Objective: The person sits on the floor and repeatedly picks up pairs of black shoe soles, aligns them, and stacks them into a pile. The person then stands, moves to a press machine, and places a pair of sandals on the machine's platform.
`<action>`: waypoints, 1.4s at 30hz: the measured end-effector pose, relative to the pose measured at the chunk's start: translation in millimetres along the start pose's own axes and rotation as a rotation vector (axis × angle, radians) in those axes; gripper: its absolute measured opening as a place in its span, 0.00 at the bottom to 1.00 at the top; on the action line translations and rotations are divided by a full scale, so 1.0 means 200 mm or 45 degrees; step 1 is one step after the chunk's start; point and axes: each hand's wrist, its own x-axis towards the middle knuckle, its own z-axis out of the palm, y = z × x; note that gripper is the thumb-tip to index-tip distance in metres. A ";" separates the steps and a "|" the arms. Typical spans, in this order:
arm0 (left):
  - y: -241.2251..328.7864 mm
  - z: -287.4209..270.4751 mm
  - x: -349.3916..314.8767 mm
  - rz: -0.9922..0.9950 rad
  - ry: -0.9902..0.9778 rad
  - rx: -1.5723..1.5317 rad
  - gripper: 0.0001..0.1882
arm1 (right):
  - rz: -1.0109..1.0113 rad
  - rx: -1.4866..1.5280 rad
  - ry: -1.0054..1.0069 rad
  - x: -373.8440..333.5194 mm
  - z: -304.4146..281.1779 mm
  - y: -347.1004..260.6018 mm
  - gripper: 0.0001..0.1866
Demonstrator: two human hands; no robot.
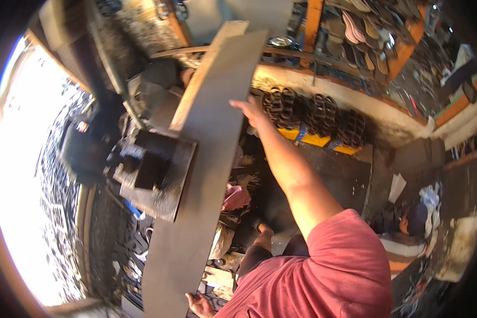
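A long, flat grey sheet (213,114) stretches from the top middle to the lower edge, with a strip of pale wood (196,79) showing along its far side. My right hand (253,112) is at the end of my outstretched arm. It grips the sheet's near edge, one finger lying on top and the others mostly hidden. Lower down, my left hand (199,306) holds the same edge with its fingertips; the frame cuts off part of it. Over the sheet's far edge juts a square metal plate (161,204), fixed to a dark machine head (93,151).
Black strappy sandals (302,108) stand in a row on yellow boxes (318,139) by the wall. Shoe soles (355,29) fill a rack at the top right. Dark scraps (61,212) lie heaped at the left. A pink cloth (236,197) hangs by the sheet.
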 end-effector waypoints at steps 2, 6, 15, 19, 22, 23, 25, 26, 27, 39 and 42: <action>-0.25 0.28 0.20 0.040 0.042 0.056 0.16 | -0.137 0.182 -0.051 0.26 -0.08 -0.10 0.39; -0.68 1.37 0.20 -0.044 0.189 0.272 0.24 | -0.070 0.078 0.066 0.30 -0.17 0.08 0.38; -1.17 1.89 0.13 -0.538 -0.514 1.805 0.22 | 0.595 -0.364 0.696 -0.52 -1.88 0.93 0.18; -1.24 1.47 0.28 -0.764 -0.322 2.463 0.19 | 0.571 -1.040 1.146 -0.76 -3.08 1.13 0.17; -1.22 1.22 0.12 -0.758 -0.015 2.571 0.18 | 0.902 -1.171 1.032 -0.39 -3.16 0.86 0.30; -1.29 1.24 0.08 -0.810 0.016 2.521 0.18 | 1.005 -1.148 0.990 -0.37 -3.34 0.82 0.31; -1.44 1.26 0.03 -0.881 0.059 2.432 0.18 | 1.139 -1.205 0.977 -0.26 -3.57 0.79 0.37; -1.50 1.28 0.04 -0.906 0.065 2.407 0.18 | 1.162 -1.256 0.984 -0.20 -3.69 0.81 0.39; -1.56 1.29 0.04 -0.935 0.061 2.396 0.18 | 1.186 -1.308 0.989 -0.15 -3.80 0.83 0.41; -1.88 1.19 0.07 -0.906 0.141 2.031 0.19 | 0.603 -1.701 0.704 -0.07 -3.84 0.83 0.31; -2.13 1.37 -0.13 -0.772 0.230 2.158 0.18 | -0.103 -1.650 0.465 -0.06 -3.67 0.69 0.30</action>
